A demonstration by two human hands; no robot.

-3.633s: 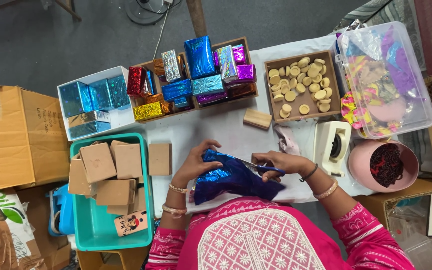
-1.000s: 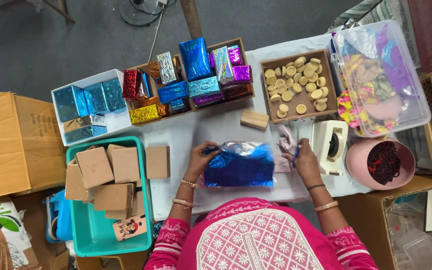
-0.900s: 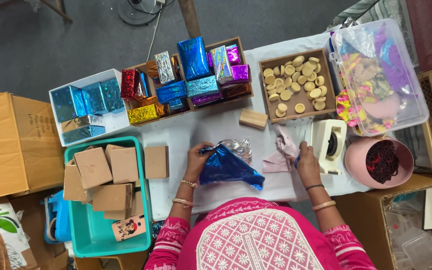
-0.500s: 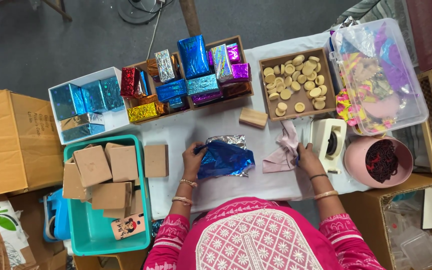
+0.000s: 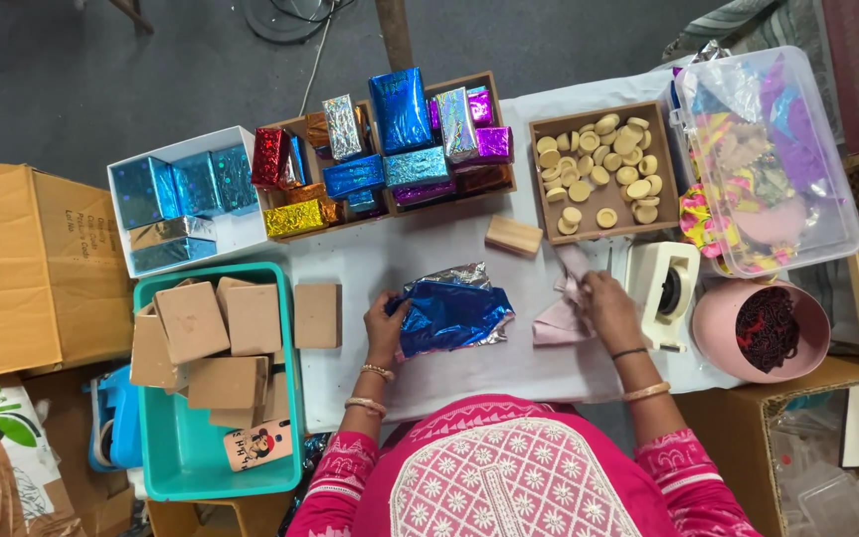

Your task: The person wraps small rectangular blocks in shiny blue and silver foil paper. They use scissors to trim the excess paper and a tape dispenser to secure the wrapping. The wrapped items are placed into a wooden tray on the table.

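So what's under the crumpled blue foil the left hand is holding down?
Only the white table cover shows around the blue foil, which the left hand presses. Whatever the foil wraps is fully covered and cannot be seen.

gift-wrapping workshop | foil-wrapped boxes (image 5: 390, 139) | plain boxes in teal tub (image 5: 280, 477) | tape dispenser (image 5: 663, 293)

A teal bin (image 5: 285, 378) of brown boxes (image 5: 191, 321) beside foil-wrapped boxes (image 5: 400, 149).

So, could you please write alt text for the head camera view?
A person's left hand holds crumpled blue foil on a white table, while the right hand touches a pink cloth beside a tape dispenser.
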